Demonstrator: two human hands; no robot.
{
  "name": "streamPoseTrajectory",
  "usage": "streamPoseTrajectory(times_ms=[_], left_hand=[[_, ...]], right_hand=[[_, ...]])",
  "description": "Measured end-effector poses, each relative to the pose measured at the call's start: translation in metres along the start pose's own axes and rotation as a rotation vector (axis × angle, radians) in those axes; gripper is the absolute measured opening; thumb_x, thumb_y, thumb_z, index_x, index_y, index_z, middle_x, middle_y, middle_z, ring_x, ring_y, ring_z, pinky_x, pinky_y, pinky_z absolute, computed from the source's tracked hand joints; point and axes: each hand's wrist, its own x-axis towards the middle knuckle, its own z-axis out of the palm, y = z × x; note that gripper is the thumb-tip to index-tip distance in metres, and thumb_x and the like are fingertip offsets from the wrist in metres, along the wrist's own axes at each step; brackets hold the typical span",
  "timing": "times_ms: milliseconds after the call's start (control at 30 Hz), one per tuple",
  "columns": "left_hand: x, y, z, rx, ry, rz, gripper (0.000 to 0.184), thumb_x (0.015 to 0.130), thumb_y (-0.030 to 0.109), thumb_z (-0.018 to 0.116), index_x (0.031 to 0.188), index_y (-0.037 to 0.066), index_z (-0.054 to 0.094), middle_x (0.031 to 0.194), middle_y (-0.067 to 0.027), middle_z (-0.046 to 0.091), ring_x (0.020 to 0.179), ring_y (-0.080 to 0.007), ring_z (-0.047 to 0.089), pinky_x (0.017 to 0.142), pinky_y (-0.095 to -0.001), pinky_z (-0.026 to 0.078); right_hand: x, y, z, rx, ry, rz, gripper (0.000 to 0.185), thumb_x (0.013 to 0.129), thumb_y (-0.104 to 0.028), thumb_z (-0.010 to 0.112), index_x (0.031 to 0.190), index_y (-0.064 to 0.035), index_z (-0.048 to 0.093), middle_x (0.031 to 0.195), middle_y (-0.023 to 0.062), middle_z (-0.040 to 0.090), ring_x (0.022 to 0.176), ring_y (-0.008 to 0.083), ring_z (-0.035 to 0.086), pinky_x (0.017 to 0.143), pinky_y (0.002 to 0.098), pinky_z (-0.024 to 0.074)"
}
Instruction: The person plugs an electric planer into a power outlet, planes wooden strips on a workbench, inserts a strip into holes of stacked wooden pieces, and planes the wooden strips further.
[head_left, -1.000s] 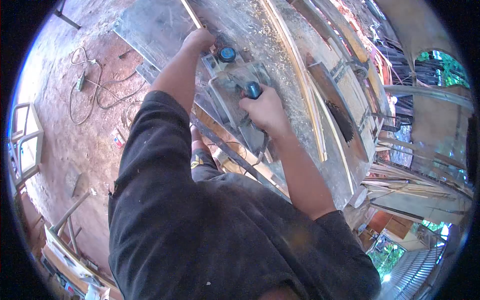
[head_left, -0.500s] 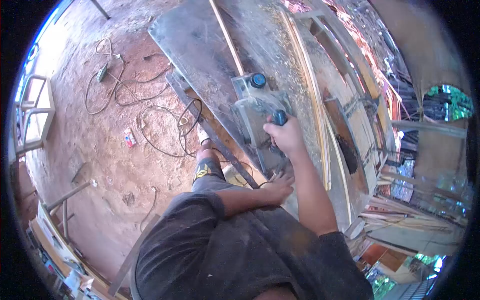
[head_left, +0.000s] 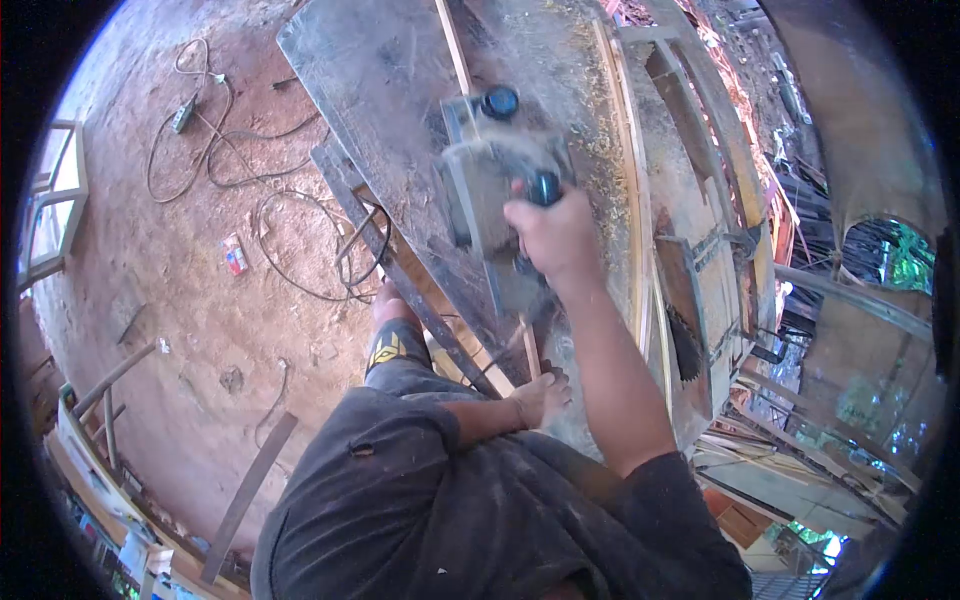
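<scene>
My right hand (head_left: 560, 235) is closed around the rear handle of a power planer (head_left: 492, 215) with a dark blue front knob. The planer sits on a narrow wooden strip (head_left: 455, 50), which shows ahead of it and behind it. At the near end of the strip, my left hand (head_left: 540, 400) is closed on the wood, its fingers partly hidden. Beneath both lies a dark, dusty workbench top (head_left: 370, 120). The planer's underside is hidden.
Shavings and long wooden strips (head_left: 630, 190) lie along the bench's right side, near a toothed saw blade (head_left: 685, 345). A dark beam (head_left: 400, 270) borders the left. Looped cable (head_left: 290, 290) and a small red-and-white pack (head_left: 234, 255) lie on the dirt floor.
The planer has moved forward along the strip, away from my left hand, and bare strip now shows behind it. My right hand keeps its grip. The whole view has shifted slightly.
</scene>
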Motion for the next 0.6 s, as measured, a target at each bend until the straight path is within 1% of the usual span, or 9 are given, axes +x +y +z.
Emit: streamPoseTrajectory(times_ms=[133,200,233,300,367,433,533,567,600], left_hand=[[0.001,0.0,0.01,0.094,0.096,0.02,0.015,0.078,0.026,0.056,0.088,0.018,0.064,0.098,0.001,0.055,0.11,-0.0203,0.05,0.086,-0.0381,0.034],[-0.002,0.002,0.018,0.085,0.099,0.041,0.015,0.078,0.027,0.056,0.088,0.018,0.064,0.099,0.0012,0.055,0.111,-0.021,0.049,0.087,-0.0393,0.034],[-0.002,0.003,0.021,0.073,0.129,0.042,0.017,0.078,0.027,0.056,0.09,0.019,0.064,0.1,0.0011,0.056,0.112,-0.0218,0.049,0.087,-0.0395,0.034],[-0.005,-0.004,0.016,0.073,0.158,0.045,0.018,0.077,0.028,0.057,0.092,0.02,0.065,0.101,0.0009,0.056,0.112,-0.0226,0.049,0.088,-0.0398,0.034],[-0.006,-0.015,0.001,-0.12,0.058,0.123,0.018,0.076,0.028,0.059,0.09,0.021,0.067,0.102,-0.0003,0.057,0.111,-0.0227,0.049,0.089,-0.0389,0.035],[-0.003,-0.048,-0.039,-0.246,-0.089,0.021,0.016,0.073,0.026,0.062,0.086,0.02,0.069,0.102,-0.002,0.059,0.11,-0.0222,0.05,0.09,-0.0385,0.036],[0.015,-0.127,-0.1,0.011,0.173,-0.26,0.015,0.072,0.026,0.062,0.079,0.015,0.069,0.092,-0.0047,0.061,0.097,-0.0219,0.055,0.086,-0.0401,0.038],[0.02,-0.152,-0.119,0.022,0.419,-0.235,0.013,0.072,0.027,0.061,0.072,0.016,0.067,0.083,-0.0025,0.061,0.088,-0.0206,0.057,0.081,-0.0385,0.039],[0.02,-0.162,-0.123,0.044,0.424,-0.237,0.013,0.072,0.027,0.061,0.072,0.016,0.067,0.083,-0.0025,0.061,0.088,-0.0206,0.057,0.081,-0.0385,0.039]], right_hand=[[0.074,-0.032,0.028,-0.03,0.021,-0.097,0.025,0.07,-0.019,0.067,0.087,-0.0007,0.071,0.077,0.0221,0.068,0.077,0.0339,0.069,0.072,0.0411,0.0514],[0.101,-0.045,0.039,-0.003,0.033,-0.14,0.021,0.071,-0.017,0.068,0.076,0.003,0.068,0.067,0.0198,0.066,0.064,0.0307,0.067,0.062,0.0404,0.051],[0.102,-0.052,0.039,0.001,0.032,-0.141,0.021,0.071,-0.017,0.068,0.076,0.003,0.068,0.067,0.0198,0.066,0.064,0.0307,0.067,0.062,0.0404,0.051],[0.104,-0.069,0.034,0.111,-0.068,0.002,0.009,0.074,-0.006,0.067,0.081,-0.0008,0.066,0.057,0.003,0.055,0.042,0.0135,0.05,0.04,0.0307,0.0384],[0.103,-0.072,0.034,0.137,-0.075,0.002,0.009,0.074,-0.006,0.067,0.081,-0.0008,0.066,0.056,0.0029,0.055,0.042,0.0136,0.05,0.04,0.0309,0.0381],[0.102,-0.07,0.033,0.173,-0.08,0.001,0.008,0.074,-0.006,0.067,0.08,-0.0007,0.066,0.056,0.0028,0.055,0.042,0.0137,0.051,0.039,0.0312,0.0379],[0.103,-0.069,0.036,0.174,-0.106,-0.028,0.008,0.075,-0.006,0.066,0.081,-0.0004,0.066,0.056,0.0031,0.055,0.041,0.0139,0.05,0.038,0.0311,0.0373],[0.103,-0.069,0.039,0.136,-0.08,-0.03,0.007,0.074,-0.005,0.066,0.08,-0.0004,0.066,0.056,0.0035,0.055,0.04,0.0141,0.05,0.037,0.0311,0.0369],[0.104,-0.069,0.041,0.096,-0.054,-0.032,0.007,0.074,-0.005,0.066,0.079,-0.0004,0.065,0.056,0.0038,0.055,0.039,0.0143,0.05,0.037,0.0311,0.0366]])
